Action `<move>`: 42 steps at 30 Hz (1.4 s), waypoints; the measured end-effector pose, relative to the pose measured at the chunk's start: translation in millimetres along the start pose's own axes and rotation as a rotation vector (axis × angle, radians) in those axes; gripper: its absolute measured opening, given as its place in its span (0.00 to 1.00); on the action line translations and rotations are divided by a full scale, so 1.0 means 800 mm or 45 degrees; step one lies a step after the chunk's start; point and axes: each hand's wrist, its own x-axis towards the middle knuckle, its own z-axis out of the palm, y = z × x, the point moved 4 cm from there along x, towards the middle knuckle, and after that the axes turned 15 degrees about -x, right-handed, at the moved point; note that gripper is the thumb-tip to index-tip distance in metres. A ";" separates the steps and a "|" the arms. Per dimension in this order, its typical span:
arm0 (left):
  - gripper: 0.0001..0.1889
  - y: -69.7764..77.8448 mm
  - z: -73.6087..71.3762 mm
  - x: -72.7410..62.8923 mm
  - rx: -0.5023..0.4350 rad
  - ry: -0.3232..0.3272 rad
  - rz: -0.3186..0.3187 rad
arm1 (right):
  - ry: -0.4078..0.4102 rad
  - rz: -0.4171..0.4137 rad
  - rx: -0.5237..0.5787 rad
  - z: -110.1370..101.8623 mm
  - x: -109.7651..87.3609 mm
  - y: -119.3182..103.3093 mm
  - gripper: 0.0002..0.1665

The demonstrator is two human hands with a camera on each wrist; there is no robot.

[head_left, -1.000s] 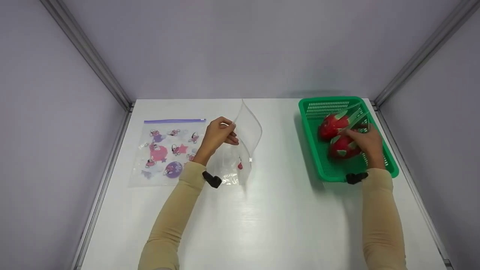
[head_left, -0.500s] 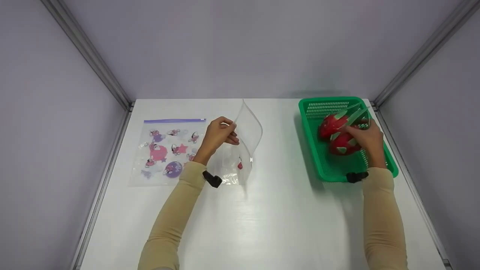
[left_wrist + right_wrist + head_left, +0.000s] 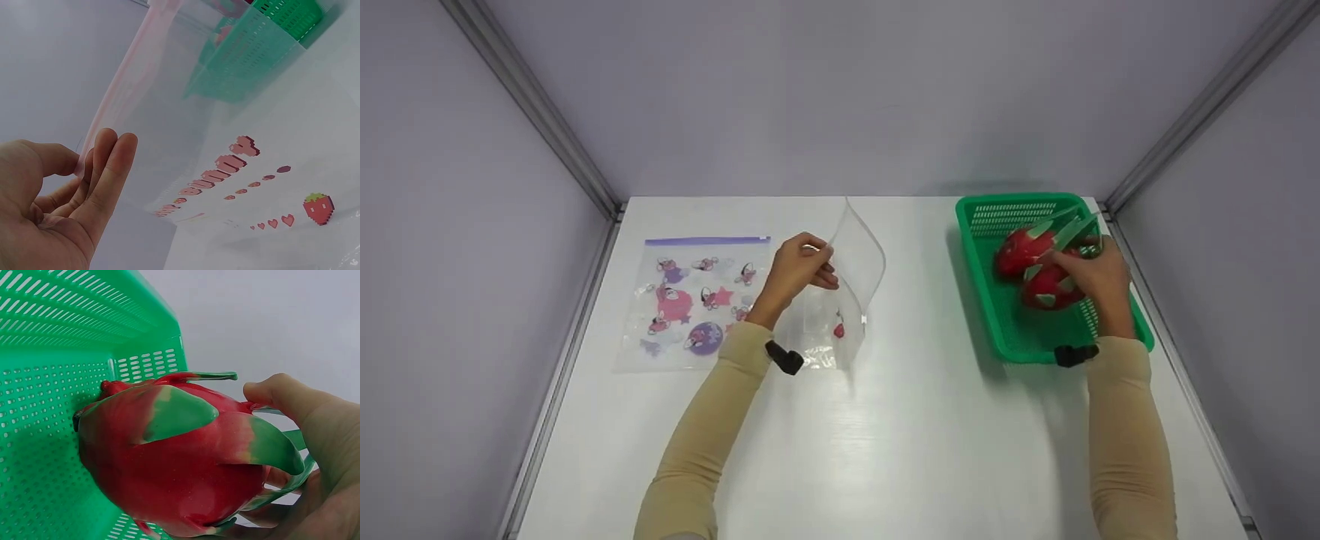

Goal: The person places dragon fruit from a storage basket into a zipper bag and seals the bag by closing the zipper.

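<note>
My left hand (image 3: pixel 799 270) pinches the upper edge of a clear zip bag (image 3: pixel 861 262) between thumb and fingers. The bag stands with its mouth spread apart; in the left wrist view its side shows pink lettering and a printed strawberry (image 3: pixel 319 209). On the right, my right hand (image 3: pixel 1101 281) grips a red dragon fruit (image 3: pixel 1050 289) by its green-leaved end. That fruit (image 3: pixel 163 450) fills the middle of the right wrist view, inside the green basket (image 3: pixel 988 307). Behind it lies a second dragon fruit (image 3: pixel 1020 253), partly covered by the first.
Flat on the left of the white table (image 3: pixel 855 450) lies another clear bag (image 3: pixel 675 304) with a purple zip and pink and purple prints. My left forearm overlaps its right side. Grey walls (image 3: pixel 840 97) enclose the table at the back and sides.
My right hand has closed more on the front dragon fruit, which has shifted slightly up and to the right. My left hand and the bag it holds have barely moved.
</note>
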 end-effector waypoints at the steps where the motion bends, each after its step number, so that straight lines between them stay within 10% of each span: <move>1: 0.09 0.000 0.000 0.000 0.001 0.001 0.001 | 0.000 0.001 0.009 -0.001 0.000 -0.002 0.59; 42: 0.16 -0.005 0.003 0.004 -0.011 -0.020 -0.011 | 0.109 -0.118 0.041 -0.008 -0.012 -0.061 0.54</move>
